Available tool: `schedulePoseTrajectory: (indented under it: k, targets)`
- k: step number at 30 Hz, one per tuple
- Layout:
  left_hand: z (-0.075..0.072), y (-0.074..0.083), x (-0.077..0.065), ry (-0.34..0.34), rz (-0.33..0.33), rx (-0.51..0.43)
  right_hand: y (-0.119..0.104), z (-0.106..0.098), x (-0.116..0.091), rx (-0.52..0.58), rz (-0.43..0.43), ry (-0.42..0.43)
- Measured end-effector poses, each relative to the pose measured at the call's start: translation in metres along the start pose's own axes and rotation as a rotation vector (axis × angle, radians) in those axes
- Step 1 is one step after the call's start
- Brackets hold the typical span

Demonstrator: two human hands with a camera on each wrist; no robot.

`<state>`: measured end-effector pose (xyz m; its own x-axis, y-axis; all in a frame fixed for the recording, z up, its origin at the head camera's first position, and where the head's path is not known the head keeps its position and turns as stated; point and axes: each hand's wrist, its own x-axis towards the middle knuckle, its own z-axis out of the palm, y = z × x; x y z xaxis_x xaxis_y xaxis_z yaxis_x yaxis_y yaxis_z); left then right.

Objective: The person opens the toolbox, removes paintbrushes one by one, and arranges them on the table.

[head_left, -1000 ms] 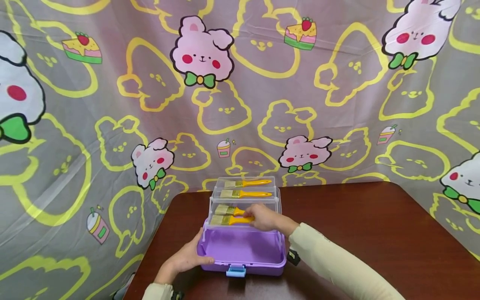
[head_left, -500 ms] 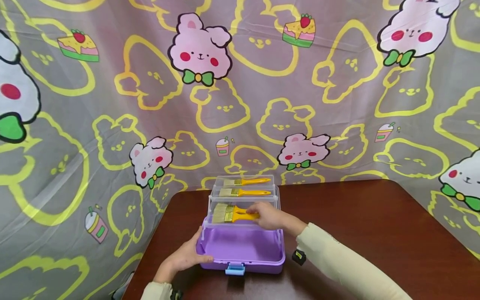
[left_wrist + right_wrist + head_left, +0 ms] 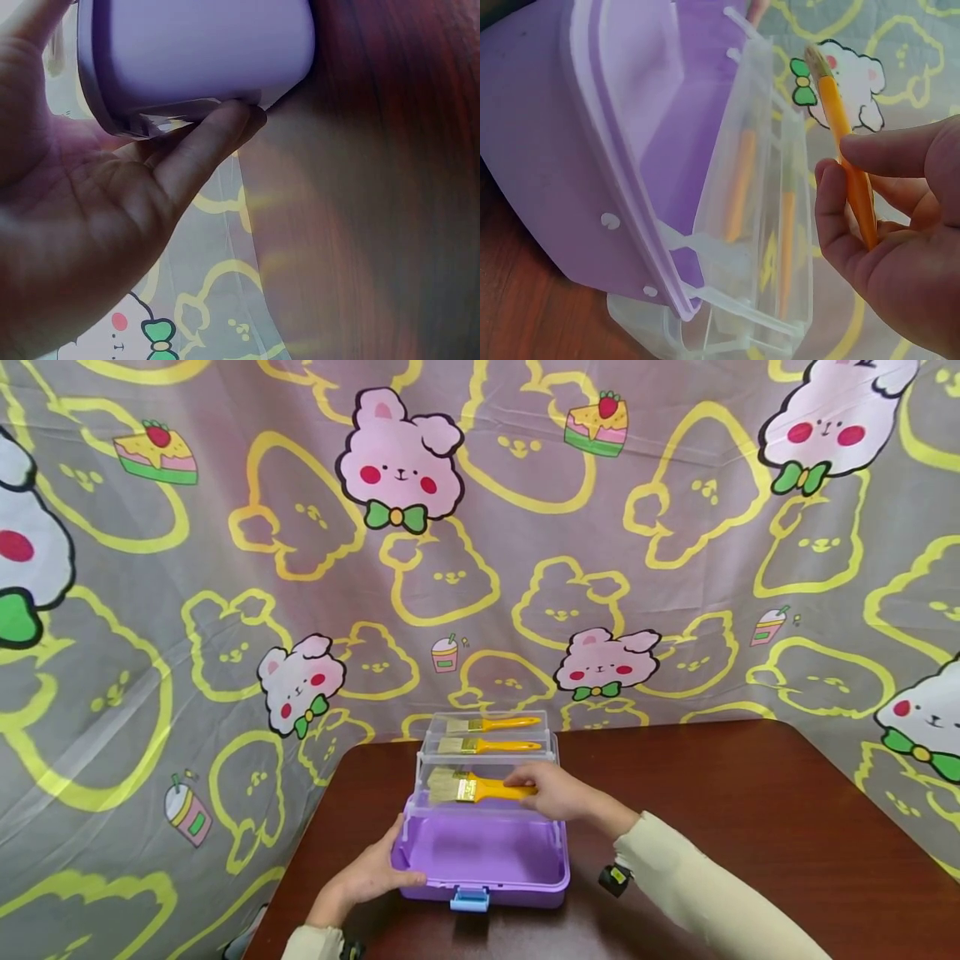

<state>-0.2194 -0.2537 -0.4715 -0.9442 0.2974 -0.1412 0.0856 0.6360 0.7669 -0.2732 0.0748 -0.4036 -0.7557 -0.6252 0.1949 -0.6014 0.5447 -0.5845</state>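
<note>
Held brush: over the lower tier of the clear trays, bristles left, handle right. Right hand pinches the handle, thumb on one side, fingers curled on the other. Handle end is hidden by the hand from head view. Right wrist view has the brush edge-on, with a visible gap to the trays.

Second brush lies just behind it; only bristles and part of the ferrule show, rest masked. Two more, the middle brush and far brush, sit in the upper tiers; from right wrist their handles blur through cloudy plastic.

Purple box is open in front of the trays, blue latch on its near wall. Left hand grips the near left corner, thumb at the near rim, fingers on the left wall. Fingertips partly hidden in head view.

Both sleeves cut off at the bottom edge. Pale object left of the table: mostly covered, can't identify. Patterned curtain behind.
</note>
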Motion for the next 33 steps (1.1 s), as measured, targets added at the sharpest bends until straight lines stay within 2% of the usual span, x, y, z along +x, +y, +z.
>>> schedulePoseTrajectory:
  k: [14, 26, 33]
  targets:
    - [0.000, 0.003, 0.000, -0.001, -0.015, -0.003, 0.011, -0.015, -0.021, 0.127, 0.133, 0.064]
    - [0.001, 0.002, 0.000, 0.000, -0.016, -0.012, 0.038, -0.029, -0.037, 0.295, 0.250, 0.091]
    - [0.001, 0.002, 0.001, 0.000, -0.015, -0.005, 0.051, -0.037, -0.049, 0.383, 0.246, 0.096]
